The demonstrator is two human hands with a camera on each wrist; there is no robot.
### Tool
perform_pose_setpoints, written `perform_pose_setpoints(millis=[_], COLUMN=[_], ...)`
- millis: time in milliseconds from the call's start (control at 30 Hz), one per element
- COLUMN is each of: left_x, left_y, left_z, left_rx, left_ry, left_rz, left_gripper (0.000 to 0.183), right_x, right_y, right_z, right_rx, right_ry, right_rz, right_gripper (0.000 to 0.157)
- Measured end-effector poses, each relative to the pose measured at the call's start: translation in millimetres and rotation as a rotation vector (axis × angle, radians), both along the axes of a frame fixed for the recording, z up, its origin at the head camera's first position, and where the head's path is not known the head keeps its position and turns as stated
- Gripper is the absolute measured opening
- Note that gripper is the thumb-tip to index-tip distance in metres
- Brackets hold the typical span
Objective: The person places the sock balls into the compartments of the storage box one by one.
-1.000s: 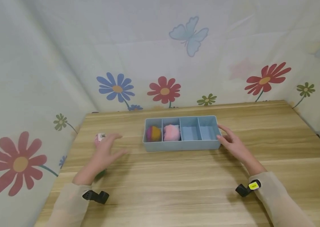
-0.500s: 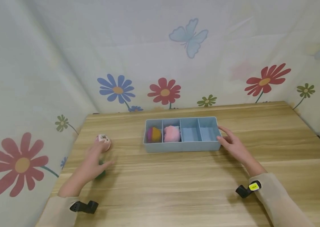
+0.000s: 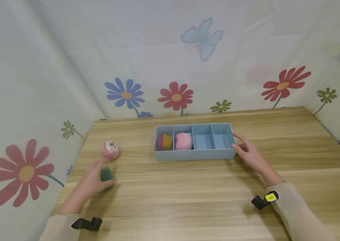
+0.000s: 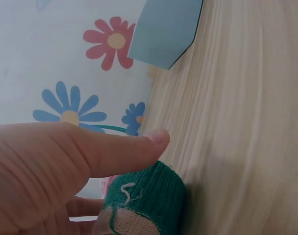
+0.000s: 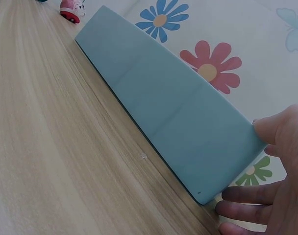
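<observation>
A balled-up green ribbed knit piece with a beige band [image 4: 149, 196], like a rolled sock, lies on the table at the left. My left hand [image 3: 90, 180] is around it, thumb on the near side and fingers beyond. The thumb is straight above the knit in the left wrist view; contact is unclear. A pink and white ball with a printed face [image 3: 110, 150] sits just behind. My right hand [image 3: 252, 160] touches the right end of a light blue box [image 3: 194, 155], thumb at its front corner and fingers along the end wall.
The box has several compartments in a row. A purple and mustard ball [image 3: 164, 142] is in the leftmost one, a fluffy pink ball [image 3: 183, 141] in the one beside it. Behind the wooden table [image 3: 170, 201] hangs a flower-printed cloth [image 3: 146, 50].
My left hand has moved left and toward me, away from the pink and white ball, to the green knit bundle. The right hand stays at the box.
</observation>
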State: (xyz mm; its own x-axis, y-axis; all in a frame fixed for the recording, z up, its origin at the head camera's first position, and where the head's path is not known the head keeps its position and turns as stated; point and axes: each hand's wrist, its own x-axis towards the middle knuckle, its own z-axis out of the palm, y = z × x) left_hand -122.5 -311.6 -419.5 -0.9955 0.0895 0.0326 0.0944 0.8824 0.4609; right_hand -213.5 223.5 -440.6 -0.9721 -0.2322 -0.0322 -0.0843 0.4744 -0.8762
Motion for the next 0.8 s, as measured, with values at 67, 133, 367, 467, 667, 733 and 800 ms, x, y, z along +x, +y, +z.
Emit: perform_pose_setpoints(millis=[67, 133, 367, 467, 667, 733, 800], left_x=[1.1, 2.4, 4.9, 6.1, 2.5, -1.7, -6.2], left_y=[-0.3, -0.4, -2.4, -4.3, -4.7, -2.9, 0.0], left_z=[-2.0, -3.5, -8.6, -10.2, -7.8, -4.8, -1.0], left_rx=[-0.005, -0.014, -0.06, -0.066, -0.052, -0.04, -0.02], left_ry=[-0.006, -0.022, -0.084, -0.078, -0.032, -0.005, 0.022], left_rz=[0.004, 0.013, 0.035, 0.039, 0.035, 0.02, 0.007], left_gripper=[0.081, 0.08, 0.073, 0.073, 0.071, 0.071, 0.073], right_x=[-0.3, -0.4, -0.1, 0.3, 0.3, 0.6, 0.8], right_y=[0.0, -0.3, -1.8, -3.9, -3.9, -2.6, -1.2], right_z=[-0.7, -1.2, -0.1, 0.8, 0.8, 1.0, 1.3], right_rx=[-0.002, 0.001, 0.003, 0.001, -0.001, -0.002, 0.003], right_ry=[0.006, 0.007, 0.0, -0.002, -0.007, -0.003, -0.003], right_rz=[0.0, -0.002, -0.004, -0.001, 0.01, 0.012, 0.01], right_gripper=[0.061, 0.06, 0.06, 0.061, 0.061, 0.061, 0.062])
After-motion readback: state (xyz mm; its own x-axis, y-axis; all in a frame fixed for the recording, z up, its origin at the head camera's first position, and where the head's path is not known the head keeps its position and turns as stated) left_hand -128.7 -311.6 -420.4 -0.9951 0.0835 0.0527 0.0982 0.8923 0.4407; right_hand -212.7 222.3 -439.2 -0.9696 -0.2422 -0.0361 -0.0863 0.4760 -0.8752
